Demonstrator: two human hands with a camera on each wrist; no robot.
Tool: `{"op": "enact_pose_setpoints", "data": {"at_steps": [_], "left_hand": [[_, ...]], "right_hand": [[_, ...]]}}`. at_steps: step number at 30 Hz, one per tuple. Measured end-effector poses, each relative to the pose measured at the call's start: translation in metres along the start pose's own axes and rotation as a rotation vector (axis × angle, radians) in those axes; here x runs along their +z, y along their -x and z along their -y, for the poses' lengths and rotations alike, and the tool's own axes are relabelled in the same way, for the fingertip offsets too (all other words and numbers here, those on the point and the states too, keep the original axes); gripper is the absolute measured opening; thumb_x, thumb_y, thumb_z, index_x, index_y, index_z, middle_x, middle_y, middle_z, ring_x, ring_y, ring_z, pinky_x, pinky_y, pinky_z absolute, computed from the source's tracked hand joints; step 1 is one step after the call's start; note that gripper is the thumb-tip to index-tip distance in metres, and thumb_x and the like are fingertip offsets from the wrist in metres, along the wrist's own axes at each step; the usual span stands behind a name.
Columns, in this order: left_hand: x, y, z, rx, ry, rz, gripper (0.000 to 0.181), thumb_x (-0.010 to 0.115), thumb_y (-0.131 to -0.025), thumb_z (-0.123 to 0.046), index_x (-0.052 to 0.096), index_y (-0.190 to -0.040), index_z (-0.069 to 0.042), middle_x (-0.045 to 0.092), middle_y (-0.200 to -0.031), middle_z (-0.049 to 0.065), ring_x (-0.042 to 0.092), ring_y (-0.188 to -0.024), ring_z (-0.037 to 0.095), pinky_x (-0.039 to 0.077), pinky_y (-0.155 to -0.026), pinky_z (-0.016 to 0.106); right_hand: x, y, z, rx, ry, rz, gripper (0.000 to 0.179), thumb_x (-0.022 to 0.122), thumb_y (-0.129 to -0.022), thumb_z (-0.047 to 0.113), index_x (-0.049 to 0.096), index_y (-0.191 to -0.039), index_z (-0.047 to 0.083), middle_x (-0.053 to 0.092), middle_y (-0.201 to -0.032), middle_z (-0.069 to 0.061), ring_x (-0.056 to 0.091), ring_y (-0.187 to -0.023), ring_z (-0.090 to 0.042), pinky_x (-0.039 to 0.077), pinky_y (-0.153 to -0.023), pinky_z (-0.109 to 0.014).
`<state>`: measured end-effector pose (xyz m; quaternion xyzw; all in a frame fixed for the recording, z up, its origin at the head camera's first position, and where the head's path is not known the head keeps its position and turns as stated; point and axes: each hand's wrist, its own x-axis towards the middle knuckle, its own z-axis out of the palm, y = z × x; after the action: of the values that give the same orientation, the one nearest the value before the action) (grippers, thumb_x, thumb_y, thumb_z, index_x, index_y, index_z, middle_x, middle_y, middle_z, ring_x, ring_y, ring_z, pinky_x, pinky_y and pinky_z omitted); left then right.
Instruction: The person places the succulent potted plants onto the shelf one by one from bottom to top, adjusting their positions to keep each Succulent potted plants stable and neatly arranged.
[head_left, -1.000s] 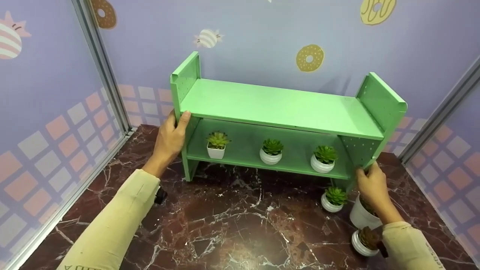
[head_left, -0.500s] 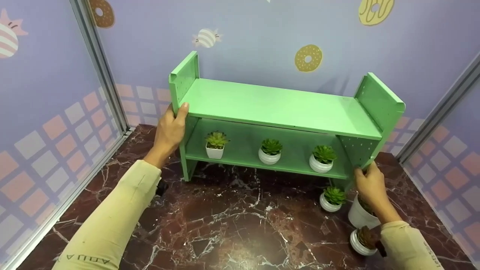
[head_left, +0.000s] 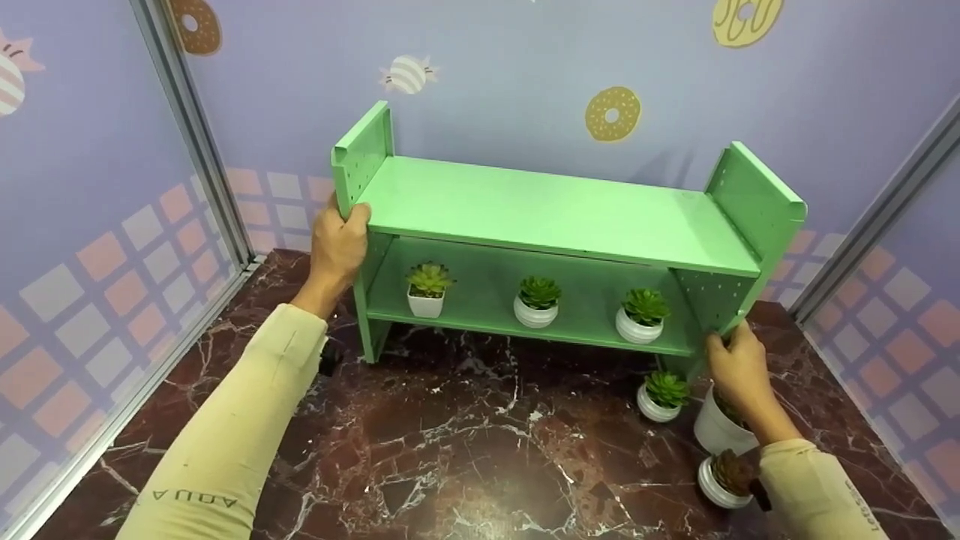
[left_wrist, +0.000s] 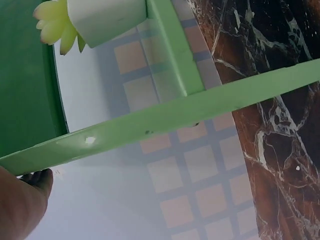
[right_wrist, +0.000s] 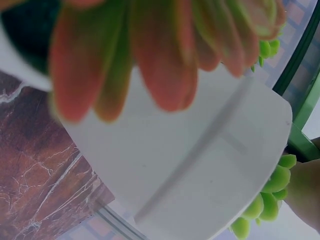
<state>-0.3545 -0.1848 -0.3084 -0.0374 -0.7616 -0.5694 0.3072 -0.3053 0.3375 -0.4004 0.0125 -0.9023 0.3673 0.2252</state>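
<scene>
A green two-tier shelf [head_left: 555,206] stands near the back wall. My left hand [head_left: 337,244] grips its left side panel [left_wrist: 110,132] by the upper board, thumb on the front. Lower down, my right hand [head_left: 741,367] holds the front edge of the right side panel. Along the lower board sit three small potted succulents: one in a square white pot [head_left: 426,304] at left, a round white pot [head_left: 537,315] mid-board, and another round pot [head_left: 639,330] at right. The left fingers behind the panel are mostly hidden.
On the dark marble tabletop [head_left: 450,465], a round-potted succulent [head_left: 660,405], a larger white pot [head_left: 718,431] and a reddish-brown succulent [head_left: 729,474] crowd the right forearm. Patterned walls [head_left: 495,90] enclose the back and sides.
My left hand has slid a little up the left side panel. The right hand keeps its place on the shelf, and the plants stay put. The head view has shifted slightly.
</scene>
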Motion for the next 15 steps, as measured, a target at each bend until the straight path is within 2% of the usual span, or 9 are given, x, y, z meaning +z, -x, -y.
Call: {"op": "enact_pose_setpoints", "data": {"at_steps": [7,11,15], "left_hand": [[0.0005,0.0015,0.0028,0.039,0.086,-0.04,0.042,0.05,-0.092,-0.017,0.057,-0.127,0.004,0.062,-0.112,0.018,0.05,-0.094,0.022,0.041,-0.09,0.038],[0.0016,0.0011,0.0024,0.035,0.132,-0.023,0.044,0.049,-0.093,-0.017,0.054,-0.132,0.005,0.061,-0.121,0.019,0.052,-0.103,0.023,0.039,-0.097,0.036],[0.0039,0.0009,0.0008,0.036,0.161,-0.003,0.047,0.048,-0.094,-0.016,0.051,-0.135,0.005,0.06,-0.126,0.019,0.052,-0.107,0.024,0.039,-0.099,0.036]], "right_hand": [[-0.0003,-0.003,0.003,-0.019,0.006,0.011,0.03,0.041,-0.098,0.009,0.048,-0.119,-0.012,0.057,-0.101,-0.03,0.053,-0.082,-0.037,0.041,-0.067,-0.047],[-0.0018,-0.0044,0.0029,-0.02,0.009,0.019,0.033,0.041,-0.099,0.009,0.046,-0.122,-0.013,0.057,-0.1,-0.031,0.053,-0.08,-0.037,0.041,-0.065,-0.045],[-0.005,-0.0052,0.0023,-0.015,0.002,0.015,0.035,0.041,-0.1,0.011,0.045,-0.123,-0.014,0.056,-0.103,-0.033,0.054,-0.083,-0.04,0.042,-0.067,-0.05]]}}
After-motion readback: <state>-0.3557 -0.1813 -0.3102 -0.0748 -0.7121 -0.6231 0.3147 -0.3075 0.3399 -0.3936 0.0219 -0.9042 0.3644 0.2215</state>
